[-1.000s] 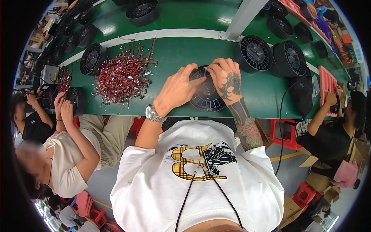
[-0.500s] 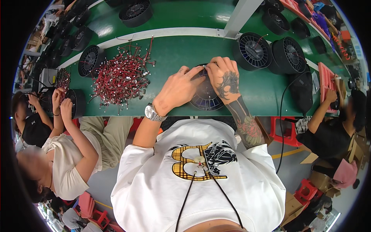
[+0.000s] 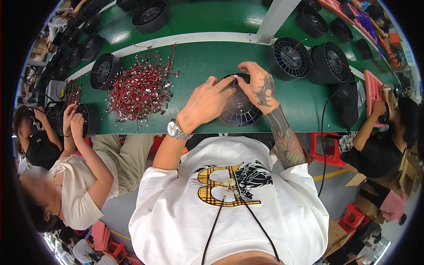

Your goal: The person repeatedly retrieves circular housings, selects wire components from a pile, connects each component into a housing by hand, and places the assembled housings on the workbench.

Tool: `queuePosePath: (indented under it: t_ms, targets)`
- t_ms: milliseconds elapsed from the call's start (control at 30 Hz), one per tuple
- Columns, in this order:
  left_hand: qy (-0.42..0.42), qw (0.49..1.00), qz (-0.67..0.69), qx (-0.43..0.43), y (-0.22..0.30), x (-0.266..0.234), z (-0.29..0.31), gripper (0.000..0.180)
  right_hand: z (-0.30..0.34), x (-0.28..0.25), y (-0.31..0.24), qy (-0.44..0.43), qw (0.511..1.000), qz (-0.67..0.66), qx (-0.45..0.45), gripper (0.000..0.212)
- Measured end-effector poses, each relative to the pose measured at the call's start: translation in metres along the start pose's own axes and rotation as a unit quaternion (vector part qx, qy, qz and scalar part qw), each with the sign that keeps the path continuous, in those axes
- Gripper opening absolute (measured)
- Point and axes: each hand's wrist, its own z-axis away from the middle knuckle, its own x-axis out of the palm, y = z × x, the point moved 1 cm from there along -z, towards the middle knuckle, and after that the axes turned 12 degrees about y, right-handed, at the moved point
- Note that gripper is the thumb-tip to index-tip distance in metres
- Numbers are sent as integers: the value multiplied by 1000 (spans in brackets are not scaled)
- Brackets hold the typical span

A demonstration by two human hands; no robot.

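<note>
A round black drum-shaped unit point(image 3: 240, 115) with a slotted, fan-like face lies in front of me at the table's near edge. My left hand point(image 3: 207, 102), with a watch on its wrist, reaches over its left side. Its fingertips are closed on a small white connector point(image 3: 236, 76) at the unit's far rim. My right hand point(image 3: 260, 90), tattooed, is over the far right side. Its thumb tip is by the connector, while the other fingers are raised and apart from it. My hands hide part of the unit's face.
A heap of red-and-black wire leads point(image 3: 139, 88) with white connectors lies to the left, beside another black drum point(image 3: 105, 70). Two more drums, including one point(image 3: 289, 58), stand at the right, near a black bag point(image 3: 345, 104). A person point(image 3: 84, 176) works at my left.
My right hand's fingers have opened and lifted off the connector, moving slightly right. My left hand stays nearly in place at the rim.
</note>
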Motion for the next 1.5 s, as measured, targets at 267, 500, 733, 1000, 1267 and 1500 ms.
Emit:
queuePosePath:
  t_ms: [267,500,733,1000,1267,1500]
  targets:
    - [-1,1000,-3,-5,4,-1,-2,36,-10,-4,9,-71,997,-31,12,18]
    - [1,1000,-24,1,5,2,1,35,-11,-4,7,-79,995,-44,45,18]
    - [-14,1000,-17,-14,5,0,-1,36,-12,-1,7,-73,997,-35,18,18]
    - [47,993,104,-39,-12,13,20,42,-20,-4,9,-108,994,-16,25,13]
    - [70,946,276,-151,-9,-8,51,25,-12,-6,8,-93,995,10,22,23]
    - [24,967,204,-152,-16,-11,45,27,-1,-31,-14,60,997,-35,-37,31]
